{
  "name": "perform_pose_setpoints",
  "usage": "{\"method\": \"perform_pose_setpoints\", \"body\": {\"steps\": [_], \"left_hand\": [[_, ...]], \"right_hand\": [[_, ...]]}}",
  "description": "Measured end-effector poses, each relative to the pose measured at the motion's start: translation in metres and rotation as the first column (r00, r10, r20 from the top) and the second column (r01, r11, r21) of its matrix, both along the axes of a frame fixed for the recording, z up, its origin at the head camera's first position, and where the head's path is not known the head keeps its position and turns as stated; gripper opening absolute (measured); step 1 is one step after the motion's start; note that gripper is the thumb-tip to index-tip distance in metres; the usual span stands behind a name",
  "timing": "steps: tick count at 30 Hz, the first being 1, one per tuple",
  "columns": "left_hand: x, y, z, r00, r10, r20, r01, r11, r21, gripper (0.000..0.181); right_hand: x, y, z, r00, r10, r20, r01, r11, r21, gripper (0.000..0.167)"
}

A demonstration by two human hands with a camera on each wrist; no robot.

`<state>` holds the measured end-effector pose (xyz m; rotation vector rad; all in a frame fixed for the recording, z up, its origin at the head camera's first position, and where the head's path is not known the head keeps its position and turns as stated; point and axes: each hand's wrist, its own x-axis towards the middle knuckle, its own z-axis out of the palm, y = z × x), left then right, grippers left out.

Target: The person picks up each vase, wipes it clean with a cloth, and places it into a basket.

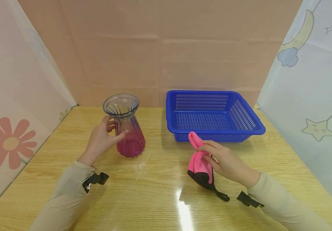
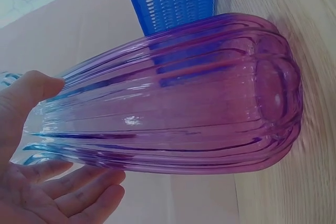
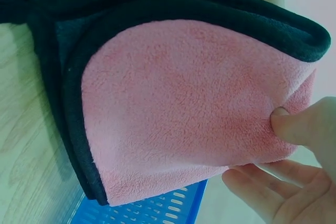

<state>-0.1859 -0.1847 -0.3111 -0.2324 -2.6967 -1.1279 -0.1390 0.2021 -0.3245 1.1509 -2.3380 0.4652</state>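
A ribbed glass vase [image 1: 131,141], bluish at its flared top and pink-purple below, stands on the left of the table. My left hand [image 1: 100,138] holds it just below the neck, thumb [image 2: 44,85] on one side and fingers on the other. In the left wrist view the vase [image 2: 199,98] fills the middle. A pink cloth [image 1: 202,163] with black edging and a black loop hangs folded from my right hand [image 1: 226,160], which pinches it between thumb and fingers. The right wrist view shows the cloth's fuzzy pink face [image 3: 184,93].
Behind the cloth, a blue plastic basket [image 1: 216,132] with slotted walls stands on the wood-grain table [image 1: 154,199]. A plain peach backdrop [image 1: 160,48] rises at the rear. Printed panels flank both sides, with a flower on the left and a moon and star on the right.
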Motion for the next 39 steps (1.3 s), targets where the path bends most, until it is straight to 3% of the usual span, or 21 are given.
{"method": "perform_pose_setpoints", "body": {"steps": [6,20,27,39], "left_hand": [[0.003,0.003,-0.001,1.000,-0.030,0.003,0.030,1.000,0.004,0.072],[0.007,0.005,0.000,0.986,-0.162,0.039,0.160,0.986,0.045,0.077],[0.011,0.005,0.001,0.984,-0.141,0.104,0.134,0.988,0.075,0.078],[0.014,0.011,-0.002,0.996,-0.087,0.021,0.086,0.996,0.032,0.073]], "right_hand": [[0.000,-0.001,0.002,1.000,0.012,-0.021,-0.013,0.999,-0.030,0.041],[-0.002,-0.007,0.007,0.999,0.019,-0.036,-0.024,0.989,-0.143,0.039],[-0.004,-0.010,0.010,0.999,0.026,-0.035,-0.032,0.984,-0.176,0.040],[-0.007,-0.023,0.015,0.998,0.059,-0.009,-0.060,0.973,-0.222,0.037]]}}
